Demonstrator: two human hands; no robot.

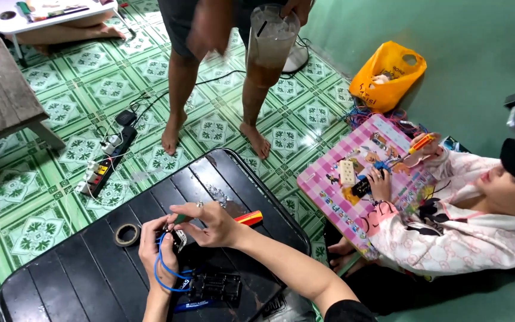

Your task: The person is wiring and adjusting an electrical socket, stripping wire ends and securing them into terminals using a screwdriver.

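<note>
Your left hand [155, 245] is closed around a small black part [177, 238] with blue wire [163, 275], above the dark counter [78, 262]. Your right hand [210, 223] grips a screwdriver [247, 218] against that part.

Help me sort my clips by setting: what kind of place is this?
Probably a room in a home, used for hobby electrical work on the floor. Green patterned floor tiles, a low black table, a power strip with cords, and a barefoot person standing nearby point to a lived-in room, not a workshop.
</note>
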